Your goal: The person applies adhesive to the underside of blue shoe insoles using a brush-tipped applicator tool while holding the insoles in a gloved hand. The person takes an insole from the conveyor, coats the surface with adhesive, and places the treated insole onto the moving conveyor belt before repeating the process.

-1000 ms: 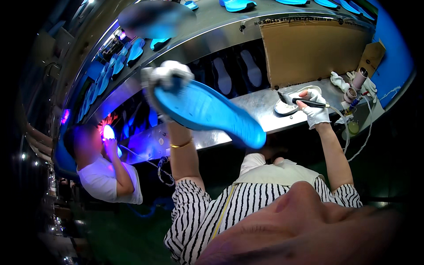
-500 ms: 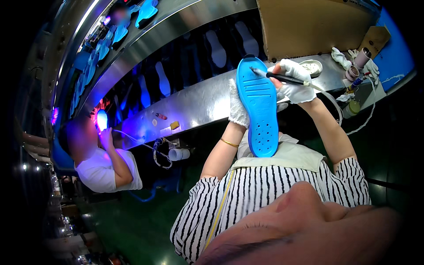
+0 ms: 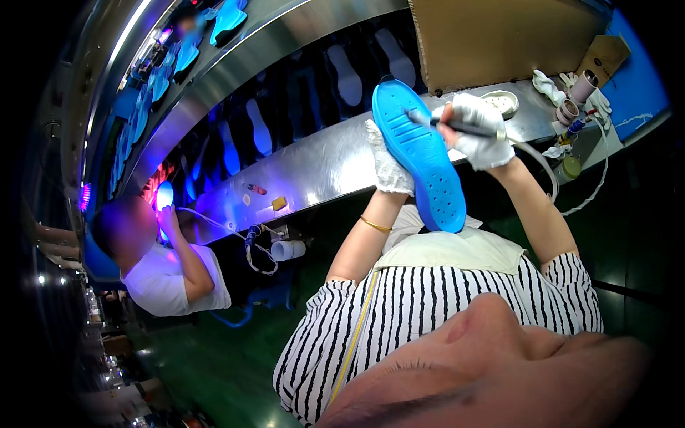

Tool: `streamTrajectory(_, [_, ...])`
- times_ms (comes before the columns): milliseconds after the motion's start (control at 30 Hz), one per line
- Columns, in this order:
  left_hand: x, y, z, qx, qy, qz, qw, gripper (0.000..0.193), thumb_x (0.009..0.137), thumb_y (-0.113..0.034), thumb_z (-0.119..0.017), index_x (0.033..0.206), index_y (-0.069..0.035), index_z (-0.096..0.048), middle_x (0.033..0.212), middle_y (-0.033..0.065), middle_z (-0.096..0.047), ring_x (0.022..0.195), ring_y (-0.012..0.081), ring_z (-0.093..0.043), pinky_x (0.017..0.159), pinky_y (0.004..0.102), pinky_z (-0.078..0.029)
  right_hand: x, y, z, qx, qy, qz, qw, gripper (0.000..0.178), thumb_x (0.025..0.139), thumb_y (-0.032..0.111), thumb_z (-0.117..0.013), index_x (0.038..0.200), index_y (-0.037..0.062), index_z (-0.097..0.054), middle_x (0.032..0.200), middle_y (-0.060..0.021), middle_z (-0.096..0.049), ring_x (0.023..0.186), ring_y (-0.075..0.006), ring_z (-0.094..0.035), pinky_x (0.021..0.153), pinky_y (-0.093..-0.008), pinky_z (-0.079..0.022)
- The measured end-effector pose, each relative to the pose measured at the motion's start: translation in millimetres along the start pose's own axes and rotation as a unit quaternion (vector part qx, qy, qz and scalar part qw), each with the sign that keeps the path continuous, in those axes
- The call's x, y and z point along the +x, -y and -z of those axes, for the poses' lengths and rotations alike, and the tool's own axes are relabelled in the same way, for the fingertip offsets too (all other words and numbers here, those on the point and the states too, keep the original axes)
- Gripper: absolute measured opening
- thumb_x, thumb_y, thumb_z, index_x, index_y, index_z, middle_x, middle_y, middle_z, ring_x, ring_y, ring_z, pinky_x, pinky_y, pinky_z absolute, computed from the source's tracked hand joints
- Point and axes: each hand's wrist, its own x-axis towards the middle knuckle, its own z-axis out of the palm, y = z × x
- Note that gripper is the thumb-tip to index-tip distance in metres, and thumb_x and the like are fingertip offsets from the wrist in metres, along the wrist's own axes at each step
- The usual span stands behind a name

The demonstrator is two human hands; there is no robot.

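Observation:
A blue shoe sole [image 3: 428, 167], ridged across its upper part and dotted with small holes near the lower end, is held slanted in front of my body. My left hand [image 3: 387, 162], in a white glove, is closed on its left edge; the fingers behind it are hidden. In my right hand [image 3: 482, 146], gloved in white with bare fingertips, is a brush [image 3: 471, 129] with a black handle and a pale hose running from its back end. Its blurred bristle tip lies at the ridged part of the sole; contact cannot be made out.
Beyond my hands runs a metal bench [image 3: 321, 165], with soles on a dark rack [image 3: 345, 75] behind it. A cardboard box [image 3: 506, 46], a white dish [image 3: 501, 104] and a tumbler [image 3: 584, 85] stand at the right. A co-worker [image 3: 175, 274] sits at the left, holding a glowing sole.
The sole's lower end has swung to the right and its top slightly left, so it now slants. My left hand turned with it. The brush remains over the ridged part.

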Motion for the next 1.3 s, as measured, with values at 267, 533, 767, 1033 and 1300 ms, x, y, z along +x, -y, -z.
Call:
streamTrajectory(267, [17,29,17,0.247,-0.095,-0.105,0.959,0.07,0.09,-0.062,-0.03,0.135,-0.009,-0.036,0.13,0.0126,-0.046,0.115,0.0264,-0.049,0.1,0.038,-0.041,11,6,-17,-0.005,-0.003,0.005,1.0,0.02,0.075,-0.001,-0.066,0.091,0.0027,-0.055,0.076,-0.0042,-0.06,0.068,-0.0081,-0.057,0.062,-0.0222,-0.047])
streamTrajectory(533, [-3,8,10,0.217,-0.125,-0.054,0.967,0.092,0.079,-0.075,-0.038,0.137,-0.004,-0.028,0.128,0.0166,-0.044,0.115,0.0305,-0.047,0.098,0.0436,-0.042,-11,-1,-27,0.004,0.034,0.014,0.999,0.025,0.071,-0.004,-0.066,0.092,0.0024,-0.056,0.079,-0.0072,-0.058,0.07,-0.0125,-0.056,0.069,-0.025,-0.047])
streamTrajectory(767, [-7,-3,4,0.248,-0.161,-0.07,0.953,0.087,0.08,-0.074,-0.038,0.134,-0.006,-0.037,0.127,0.0157,-0.047,0.111,0.0291,-0.05,0.097,0.0425,-0.043,-33,6,-20,-0.058,0.047,0.034,0.997,0.02,0.068,-0.001,-0.069,0.085,0.0041,-0.06,0.077,-0.0093,-0.059,0.068,-0.0215,-0.059,0.062,-0.0286,-0.048])
streamTrajectory(1033, [-51,16,5,0.332,-0.131,0.076,0.931,0.083,0.083,-0.072,-0.029,0.136,-0.008,-0.033,0.13,0.012,-0.046,0.115,0.0254,-0.048,0.099,0.0392,-0.04,-73,-4,2,0.026,0.021,-0.189,0.981,0.011,0.076,0.005,-0.068,0.085,0.0038,-0.062,0.079,-0.0051,-0.065,0.069,-0.0111,-0.06,0.065,-0.0244,-0.048])
streamTrajectory(1300, [-24,18,14,0.293,-0.134,0.004,0.947,0.096,0.074,-0.079,-0.031,0.136,-0.007,-0.03,0.128,0.0166,-0.047,0.112,0.0286,-0.051,0.097,0.0427,-0.044,-68,-12,2,0.103,0.026,-0.178,0.978,0.013,0.077,0.002,-0.067,0.088,0.0007,-0.06,0.085,-0.0073,-0.065,0.075,-0.0119,-0.06,0.07,-0.0246,-0.049])
